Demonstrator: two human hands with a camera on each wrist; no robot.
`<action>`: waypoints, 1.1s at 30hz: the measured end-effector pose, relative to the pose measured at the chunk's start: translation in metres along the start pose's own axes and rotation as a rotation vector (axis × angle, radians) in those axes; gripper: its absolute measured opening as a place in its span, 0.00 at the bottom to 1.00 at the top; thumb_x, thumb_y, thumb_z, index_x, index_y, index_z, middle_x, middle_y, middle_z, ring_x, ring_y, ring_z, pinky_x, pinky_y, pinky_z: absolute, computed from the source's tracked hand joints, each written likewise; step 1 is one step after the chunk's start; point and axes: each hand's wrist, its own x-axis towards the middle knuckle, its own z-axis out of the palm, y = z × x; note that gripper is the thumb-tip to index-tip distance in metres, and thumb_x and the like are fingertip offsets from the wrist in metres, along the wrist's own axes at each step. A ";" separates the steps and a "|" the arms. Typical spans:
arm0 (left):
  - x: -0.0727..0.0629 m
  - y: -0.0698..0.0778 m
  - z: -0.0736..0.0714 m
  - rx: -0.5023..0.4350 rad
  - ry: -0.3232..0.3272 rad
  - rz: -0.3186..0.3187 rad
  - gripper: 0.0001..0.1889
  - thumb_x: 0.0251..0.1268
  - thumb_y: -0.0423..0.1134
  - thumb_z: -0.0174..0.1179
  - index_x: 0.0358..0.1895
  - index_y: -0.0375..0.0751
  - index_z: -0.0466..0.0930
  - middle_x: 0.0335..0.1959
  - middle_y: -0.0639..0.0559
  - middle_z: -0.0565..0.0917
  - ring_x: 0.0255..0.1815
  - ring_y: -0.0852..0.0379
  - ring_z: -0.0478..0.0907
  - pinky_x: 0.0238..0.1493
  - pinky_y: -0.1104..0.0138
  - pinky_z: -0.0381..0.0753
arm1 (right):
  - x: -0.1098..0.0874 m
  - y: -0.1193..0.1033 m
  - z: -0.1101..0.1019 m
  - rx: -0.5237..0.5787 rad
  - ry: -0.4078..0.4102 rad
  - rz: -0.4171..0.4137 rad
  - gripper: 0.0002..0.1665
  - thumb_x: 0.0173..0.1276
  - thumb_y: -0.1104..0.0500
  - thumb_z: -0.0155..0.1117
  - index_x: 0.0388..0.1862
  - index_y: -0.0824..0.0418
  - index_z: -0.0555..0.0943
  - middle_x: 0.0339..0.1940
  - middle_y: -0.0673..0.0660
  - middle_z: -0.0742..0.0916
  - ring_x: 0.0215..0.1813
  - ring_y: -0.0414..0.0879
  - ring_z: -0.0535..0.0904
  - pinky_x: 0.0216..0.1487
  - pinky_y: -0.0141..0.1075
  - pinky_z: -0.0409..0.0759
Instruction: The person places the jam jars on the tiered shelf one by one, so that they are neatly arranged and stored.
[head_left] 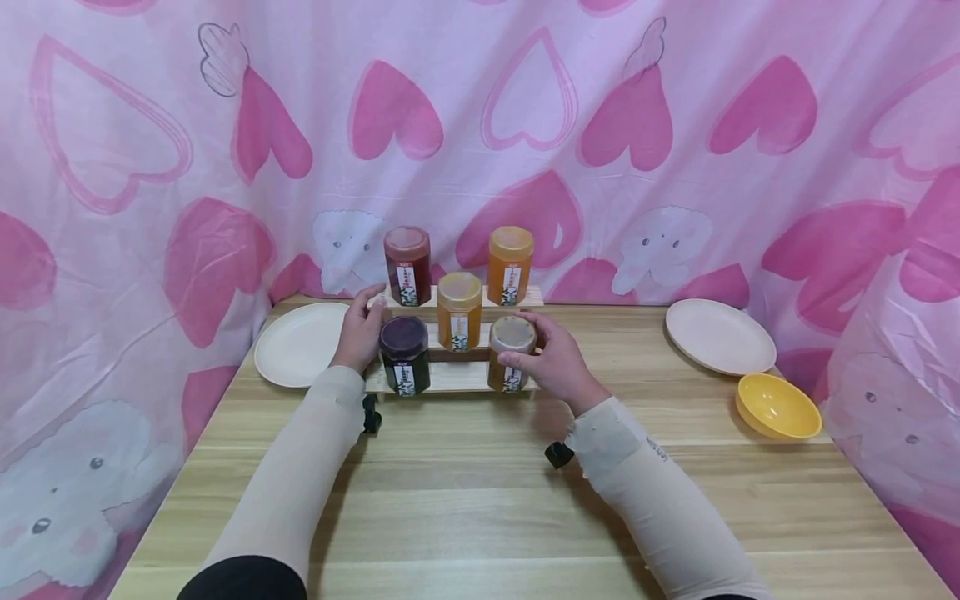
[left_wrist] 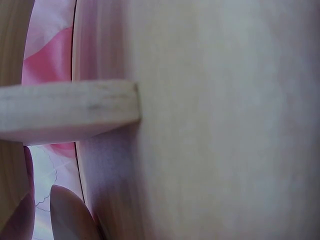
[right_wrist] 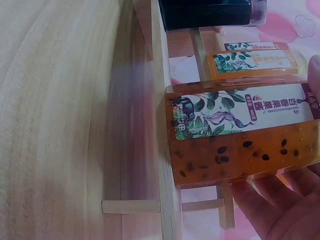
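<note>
A three-tier wooden stand [head_left: 450, 377] holds several faceted jars. My right hand [head_left: 558, 363] grips the front right jar of amber jam with black seeds [right_wrist: 245, 155], fingers and thumb around its sides. That jar is on the lowest tier. My left hand [head_left: 361, 332] holds the stand's left end near the top tier; its fingertips [left_wrist: 72, 215] show at the lower left of the left wrist view. A dark purple jar [head_left: 404, 357] is at front left, an orange jar [head_left: 460, 312] in the middle, and a red jar [head_left: 408, 267] and another orange jar [head_left: 511, 267] on top.
A white plate [head_left: 296, 346] lies left of the stand. At the right are another white plate [head_left: 720, 336] and a yellow bowl [head_left: 780, 407]. A pink heart-patterned curtain [head_left: 465, 192] hangs behind the wooden table [head_left: 450, 517].
</note>
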 end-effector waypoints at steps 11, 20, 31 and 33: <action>-0.013 0.022 -0.002 -0.002 -0.022 -0.022 0.25 0.88 0.45 0.45 0.80 0.46 0.67 0.53 0.41 0.76 0.43 0.59 0.75 0.49 0.66 0.76 | -0.002 0.001 0.001 0.010 0.005 0.004 0.46 0.62 0.56 0.83 0.77 0.56 0.72 0.64 0.60 0.84 0.60 0.58 0.83 0.55 0.47 0.86; -0.019 0.032 -0.002 -0.022 -0.021 -0.018 0.24 0.87 0.41 0.46 0.79 0.41 0.67 0.46 0.42 0.75 0.39 0.60 0.75 0.45 0.68 0.76 | -0.001 0.001 0.002 -0.002 0.005 0.009 0.47 0.62 0.54 0.83 0.78 0.55 0.72 0.64 0.60 0.84 0.60 0.57 0.83 0.56 0.47 0.85; 0.001 -0.007 0.000 0.008 0.012 0.018 0.24 0.87 0.49 0.47 0.78 0.52 0.70 0.43 0.46 0.74 0.39 0.57 0.74 0.43 0.65 0.76 | 0.000 0.003 0.001 -0.003 -0.003 0.038 0.48 0.61 0.54 0.84 0.78 0.55 0.71 0.64 0.59 0.84 0.62 0.56 0.82 0.60 0.50 0.84; 0.002 -0.008 0.000 0.014 0.007 0.012 0.24 0.87 0.49 0.46 0.79 0.52 0.69 0.45 0.47 0.75 0.41 0.56 0.75 0.45 0.65 0.76 | -0.001 0.002 0.001 0.002 -0.009 0.047 0.48 0.62 0.54 0.84 0.77 0.56 0.71 0.64 0.60 0.83 0.63 0.57 0.82 0.61 0.50 0.83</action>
